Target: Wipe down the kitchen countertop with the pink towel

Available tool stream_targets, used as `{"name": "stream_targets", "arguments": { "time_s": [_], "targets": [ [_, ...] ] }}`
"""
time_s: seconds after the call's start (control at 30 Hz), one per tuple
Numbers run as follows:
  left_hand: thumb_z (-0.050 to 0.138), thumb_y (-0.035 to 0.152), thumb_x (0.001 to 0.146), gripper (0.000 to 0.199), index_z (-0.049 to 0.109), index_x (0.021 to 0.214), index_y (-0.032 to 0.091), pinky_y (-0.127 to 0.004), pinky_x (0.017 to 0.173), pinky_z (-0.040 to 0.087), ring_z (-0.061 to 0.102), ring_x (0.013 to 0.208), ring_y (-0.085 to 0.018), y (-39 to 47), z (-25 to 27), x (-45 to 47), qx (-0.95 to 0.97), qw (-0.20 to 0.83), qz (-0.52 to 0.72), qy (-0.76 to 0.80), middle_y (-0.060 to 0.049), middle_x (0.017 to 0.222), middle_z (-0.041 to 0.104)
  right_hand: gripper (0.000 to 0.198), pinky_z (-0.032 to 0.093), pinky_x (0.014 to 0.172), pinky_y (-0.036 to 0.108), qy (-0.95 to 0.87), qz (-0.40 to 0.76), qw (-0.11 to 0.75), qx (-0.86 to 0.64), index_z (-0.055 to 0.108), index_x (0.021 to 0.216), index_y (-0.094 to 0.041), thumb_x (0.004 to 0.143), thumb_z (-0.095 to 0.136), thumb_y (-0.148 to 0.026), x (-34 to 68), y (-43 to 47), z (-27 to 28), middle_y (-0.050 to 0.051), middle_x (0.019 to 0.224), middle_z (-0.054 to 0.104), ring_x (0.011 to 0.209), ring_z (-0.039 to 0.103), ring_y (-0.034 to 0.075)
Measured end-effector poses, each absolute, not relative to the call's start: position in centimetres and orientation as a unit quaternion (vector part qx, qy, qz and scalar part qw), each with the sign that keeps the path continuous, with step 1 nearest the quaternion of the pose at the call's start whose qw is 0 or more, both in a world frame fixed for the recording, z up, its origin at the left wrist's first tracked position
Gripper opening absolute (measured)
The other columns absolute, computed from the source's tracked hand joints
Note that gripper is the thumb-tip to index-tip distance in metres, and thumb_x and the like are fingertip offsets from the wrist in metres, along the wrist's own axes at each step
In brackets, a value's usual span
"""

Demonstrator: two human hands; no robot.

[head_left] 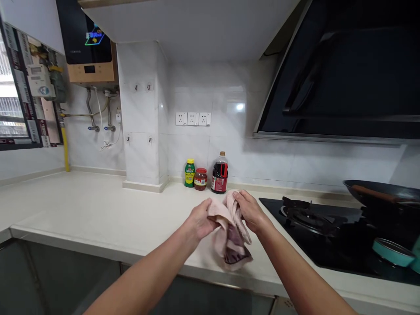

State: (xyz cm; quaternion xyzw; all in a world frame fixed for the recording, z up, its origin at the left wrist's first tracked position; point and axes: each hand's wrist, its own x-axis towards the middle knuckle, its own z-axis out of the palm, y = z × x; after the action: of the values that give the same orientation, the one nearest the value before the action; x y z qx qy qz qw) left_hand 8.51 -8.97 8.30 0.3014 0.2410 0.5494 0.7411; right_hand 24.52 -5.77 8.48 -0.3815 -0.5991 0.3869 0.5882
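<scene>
A crumpled pinkish cloth [229,227] hangs from both hands above the front part of the pale countertop [108,205]. On its left side my left hand [201,218] is closed around an edge, thumb on top. My right hand [247,210] pinches the upper right of the same cloth. The lower folds, with a darker purple patch, dangle and look slightly blurred. Behind the cloth, near the wall, stand a dark sauce bottle [219,175] with a red label, a red-lidded jar [200,179] and a green bottle [189,173] with a yellow cap.
To the right is a black gas stove [305,223] with a wok [377,192] at its back and a teal round container [393,252] on its front. A dark range hood [341,83] slants overhead. At left, a tiled pillar [139,113] juts out over the counter.
</scene>
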Motion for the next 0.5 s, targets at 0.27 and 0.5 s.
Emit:
{"name": "stream_targets", "arguments": {
  "time_s": [0.27, 0.5],
  "targets": [
    [0.042, 0.063, 0.093, 0.059, 0.064, 0.116, 0.013, -0.039, 0.092, 0.051, 0.069, 0.096, -0.025, -7.5, 5.1, 7.0, 0.491, 0.593, 0.548, 0.326, -0.014, 0.106, 0.071, 0.059, 0.054, 0.075, 0.034, -0.713, 0.404, 0.467, -0.333, 0.060, 0.118, -0.020, 0.087, 0.050, -0.069, 22.9, -6.2, 7.7, 0.007, 0.108, 0.066, 0.093, 0.063, 0.024],
    [0.051, 0.049, 0.086, 0.045, 0.057, 0.113, 0.012, -0.048, 0.099, 0.044, 0.059, 0.110, -0.029, -7.9, -0.7, -6.3, 0.505, 0.262, 0.539, 0.621, -0.019, 0.119, 0.059, 0.056, 0.040, 0.107, 0.046, -0.827, 0.283, 0.317, -0.368, 0.064, 0.121, -0.017, 0.093, 0.039, -0.058, 22.8, -4.5, 2.3, 0.012, 0.126, 0.060, 0.117, 0.054, 0.027]
  ]
}}
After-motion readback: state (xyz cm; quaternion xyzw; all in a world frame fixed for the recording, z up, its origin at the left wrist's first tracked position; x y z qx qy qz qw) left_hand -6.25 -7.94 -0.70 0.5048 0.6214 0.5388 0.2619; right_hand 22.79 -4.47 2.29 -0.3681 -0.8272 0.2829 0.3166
